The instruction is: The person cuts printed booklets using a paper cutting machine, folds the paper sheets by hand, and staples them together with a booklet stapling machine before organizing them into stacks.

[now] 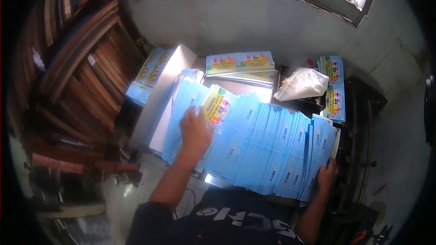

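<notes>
A long row of overlapping light-blue printed booklet sheets (268,145) is fanned out across the table in front of me. Near its left end, a sheet with a yellow-green cartoon cover (215,109) shows its printed side. My left hand (197,131) is over that cover's left edge, its fingers curled and smeared by motion, so its hold is unclear. At the far right end, my right hand (327,175) grips the edge of the last blue sheets (323,143), with some fingers hidden.
Stacks of printed covers lie at the back (240,62), at the right (334,88) and at the left (154,70). A whitish plastic bag (302,84) rests on a dark box. Wooden frames (86,72) lean at the left. A wall (272,16) stands behind the table.
</notes>
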The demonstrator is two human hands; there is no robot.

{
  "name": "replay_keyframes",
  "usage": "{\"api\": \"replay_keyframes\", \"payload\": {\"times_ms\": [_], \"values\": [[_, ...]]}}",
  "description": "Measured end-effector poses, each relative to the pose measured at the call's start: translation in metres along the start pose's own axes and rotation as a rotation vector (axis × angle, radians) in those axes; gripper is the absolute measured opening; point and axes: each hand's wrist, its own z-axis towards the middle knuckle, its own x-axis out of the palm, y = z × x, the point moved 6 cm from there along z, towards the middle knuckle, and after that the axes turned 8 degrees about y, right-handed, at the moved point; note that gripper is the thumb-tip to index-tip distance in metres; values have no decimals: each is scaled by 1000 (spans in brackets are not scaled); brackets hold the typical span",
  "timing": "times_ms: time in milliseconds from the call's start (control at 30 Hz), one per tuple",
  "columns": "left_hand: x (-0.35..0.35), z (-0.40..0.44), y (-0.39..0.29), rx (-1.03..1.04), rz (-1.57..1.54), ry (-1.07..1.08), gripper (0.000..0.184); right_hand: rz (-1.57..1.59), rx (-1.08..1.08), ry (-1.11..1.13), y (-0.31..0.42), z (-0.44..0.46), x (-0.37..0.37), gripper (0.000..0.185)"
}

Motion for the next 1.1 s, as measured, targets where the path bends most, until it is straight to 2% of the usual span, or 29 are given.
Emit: {"api": "replay_keyframes", "payload": {"times_ms": [33,67,133,167,267,400,467,500,567,600,633,667,733,800,833,867,900,933,1000,1033,1067,1100], "values": [[12,-5,-9,130,16,86,71,5,17,40,7,0,-2,58],[16,-6,-9,131,19,86,71,11,37,84,11,-2,0,57],[32,-12,-6,73,-24,333,72,59,10,67,-6,4,10,56],[29,-11,6,-16,-20,302,75,110,-15,37,-12,9,15,55],[28,-10,23,54,-66,306,76,102,-52,-25,-4,3,14,53],[28,-4,25,56,-87,367,73,187,-32,55,-7,8,8,54],[25,-2,24,125,-89,261,53,167,-12,16,-14,10,9,55],[6,5,22,130,-85,257,53,172,-9,12,-12,10,10,55],[-41,15,27,-116,-274,443,41,203,28,-80,-12,6,5,55],[-67,17,30,-25,-317,235,37,202,38,-83,-4,7,2,55],[-85,20,31,31,-453,152,37,195,57,27,3,11,2,56],[-119,20,15,15,-578,132,37,184,90,127,3,11,-4,56],[-120,20,-25,53,-1313,235,36,254,-83,97,5,11,6,57],[-91,16,-86,156,-1409,322,35,270,-77,147,19,5,4,60],[-74,11,-120,215,-1361,425,35,264,-60,129,26,0,-2,60],[-46,4,-155,177,-1453,591,37,288,-28,164,33,-7,-6,60],[-20,-3,-190,173,-1473,597,38,310,-6,201,35,-9,-12,60],[-1,-11,-224,179,-1488,711,40,304,-14,199,33,-9,-21,60],[58,-24,-278,242,-1399,782,42,1264,112,258,24,-9,-24,64],[28,-31,-288,188,-1435,844,46,1488,167,345,25,-8,-27,65],[46,-36,-296,229,-1420,977,56,1703,235,451,28,-6,-28,67],[61,-47,-297,321,-1373,766,55,1446,170,454,31,-2,-30,69]]}}
